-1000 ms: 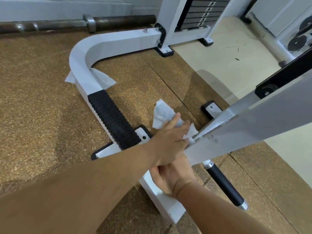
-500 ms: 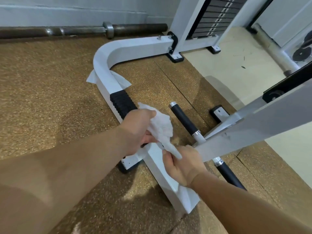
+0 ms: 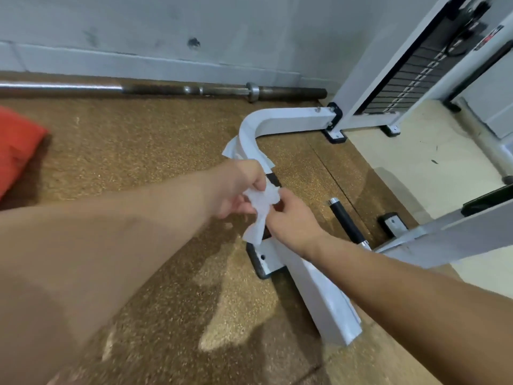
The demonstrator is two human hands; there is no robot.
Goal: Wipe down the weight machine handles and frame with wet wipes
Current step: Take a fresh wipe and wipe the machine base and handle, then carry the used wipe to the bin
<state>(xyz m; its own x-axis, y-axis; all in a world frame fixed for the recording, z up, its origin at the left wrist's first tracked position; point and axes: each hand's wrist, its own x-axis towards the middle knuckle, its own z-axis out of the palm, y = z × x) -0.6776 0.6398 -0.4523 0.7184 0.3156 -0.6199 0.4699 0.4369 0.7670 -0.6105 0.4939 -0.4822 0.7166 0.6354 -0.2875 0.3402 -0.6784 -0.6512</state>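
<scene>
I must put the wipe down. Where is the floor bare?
Bare floor lies between the barbell, the red object and the white frame. A narrower strip runs between frame and black handle. Crowded where the left hand and right hand hold the wipe.

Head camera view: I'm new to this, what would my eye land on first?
First, the crumpled white wet wipe, pinched between the left hand and right hand at the centre. Just behind them, the curved white metal frame bar bends across the speckled brown floor mat. A long rusty steel barbell lies along the far wall, and a red fabric object sits at the left edge.
</scene>
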